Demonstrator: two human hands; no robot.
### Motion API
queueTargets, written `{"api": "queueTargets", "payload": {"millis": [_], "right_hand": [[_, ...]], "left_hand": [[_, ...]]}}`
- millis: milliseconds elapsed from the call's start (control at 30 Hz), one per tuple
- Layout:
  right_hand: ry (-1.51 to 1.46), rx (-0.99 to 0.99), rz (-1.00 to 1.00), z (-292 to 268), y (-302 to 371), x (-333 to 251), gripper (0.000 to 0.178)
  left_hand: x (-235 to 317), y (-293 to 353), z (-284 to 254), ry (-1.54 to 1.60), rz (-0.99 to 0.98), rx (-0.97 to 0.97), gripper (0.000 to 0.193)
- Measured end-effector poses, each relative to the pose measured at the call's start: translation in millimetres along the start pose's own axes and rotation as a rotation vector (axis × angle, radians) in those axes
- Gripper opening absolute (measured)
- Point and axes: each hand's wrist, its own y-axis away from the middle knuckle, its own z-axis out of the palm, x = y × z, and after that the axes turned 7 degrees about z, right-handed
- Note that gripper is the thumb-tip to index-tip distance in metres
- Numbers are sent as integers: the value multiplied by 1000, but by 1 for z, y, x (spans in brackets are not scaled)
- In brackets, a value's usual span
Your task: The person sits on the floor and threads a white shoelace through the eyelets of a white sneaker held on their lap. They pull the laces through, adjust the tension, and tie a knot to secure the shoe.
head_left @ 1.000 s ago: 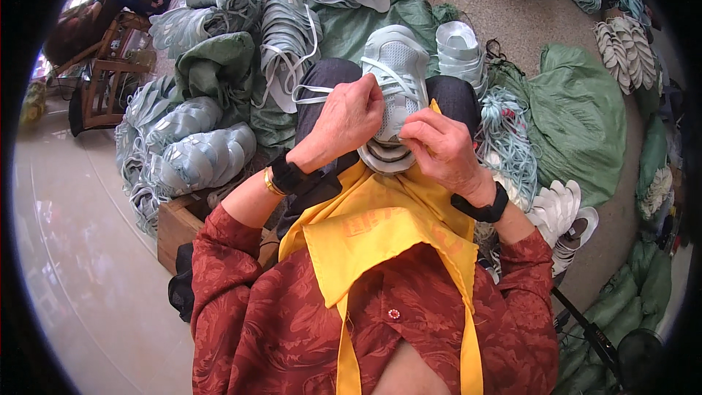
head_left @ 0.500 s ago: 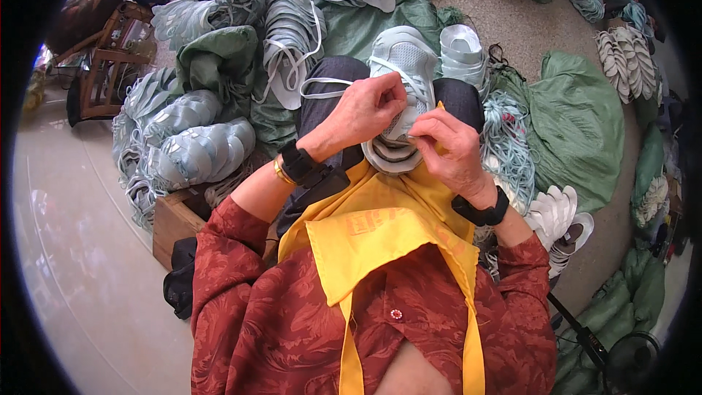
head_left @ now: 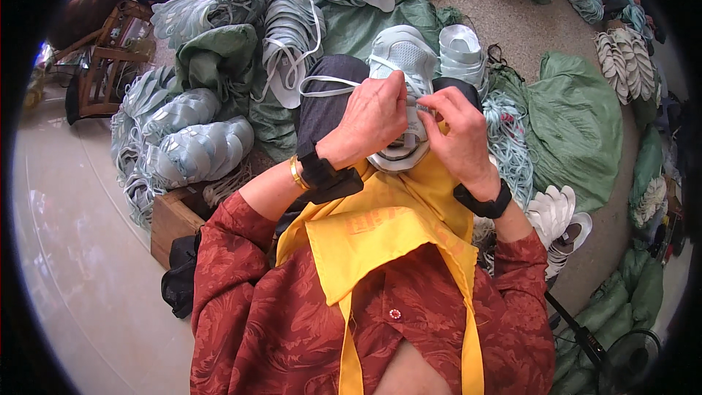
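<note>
A pale blue-grey shoe upper [head_left: 402,51] lies over my lap, toe pointing away from me and its heel opening toward the yellow apron. My left hand [head_left: 369,118] is closed over the left side of its lacing area. From those fingers a white shoelace [head_left: 325,93] loops out to the left. On the other side my right hand [head_left: 462,135] pinches thumb and forefinger together over the lacing, at what looks like a bit of the lace. The left fingers cover part of the eyelets.
Stacked pale blue uppers [head_left: 201,150] sit at the left beside a wooden box [head_left: 172,227]. A bundle of light blue laces [head_left: 508,139] and a green sack [head_left: 574,128] lie at the right. More stacked uppers [head_left: 289,44] stand beyond my knees.
My left hand has turned and closed more, moving slightly down. The right hand has shifted up and a little to the right, its fingertips now higher over the lacing.
</note>
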Motion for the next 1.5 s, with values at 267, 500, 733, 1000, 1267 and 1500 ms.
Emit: {"api": "queueTargets", "payload": {"millis": [267,500,733,1000,1267,1500], "right_hand": [[413,-173,-70,3,-25,-6,10],[512,-234,-193,3,-30,4,9],[586,-273,-173,5,-31,0,12],[659,-311,-267,4,-35,-2,15],[631,-336,-173,-35,-38,-2,10],[53,-352,160,-55,-21,20,15]], "left_hand": [[3,-1,2,-63,-6,-22,3],[2,0,2,-22,-22,-18,3],[5,1,2,-95,-51,-56,5],[5,2,-2,1,-12,-8,8],[2,-6,-23,96,-14,-80,6],[-1,-4,-41,28,-79,-138,6]]}}
